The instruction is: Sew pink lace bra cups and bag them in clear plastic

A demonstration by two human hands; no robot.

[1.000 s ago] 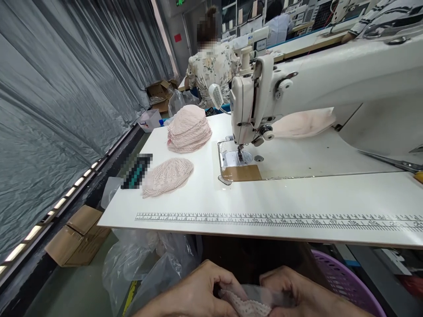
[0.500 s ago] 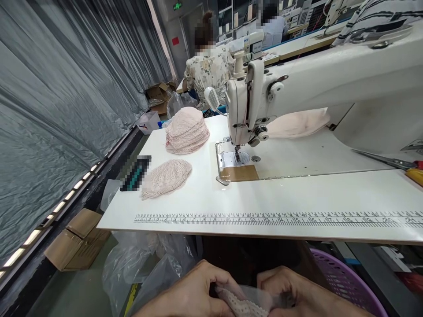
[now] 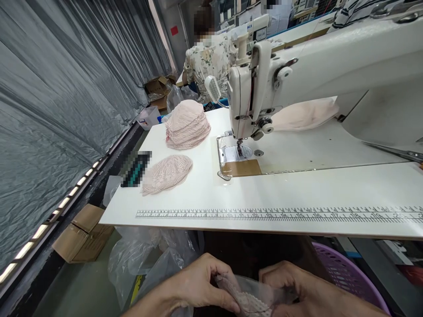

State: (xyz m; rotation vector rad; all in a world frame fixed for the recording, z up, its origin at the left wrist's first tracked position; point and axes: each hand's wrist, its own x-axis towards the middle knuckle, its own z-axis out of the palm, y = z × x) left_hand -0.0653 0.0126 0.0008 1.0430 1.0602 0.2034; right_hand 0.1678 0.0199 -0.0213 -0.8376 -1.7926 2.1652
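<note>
Pink lace: below the table edge, between both hands.
Left hand: pinching it.
Right hand: gripping its other end.
Progress: stack lies on table; nothing under machine needle.

Walled on the left by grey plastic sheeting, with a strip of lights low along its foot. Floored in dull green, with flat cardboard boxes beside the sheeting and clear plastic bags under a white work table. Bears a printed ruler along the near edge and a white sewing machine on top. Farther back, a seated person.
</note>
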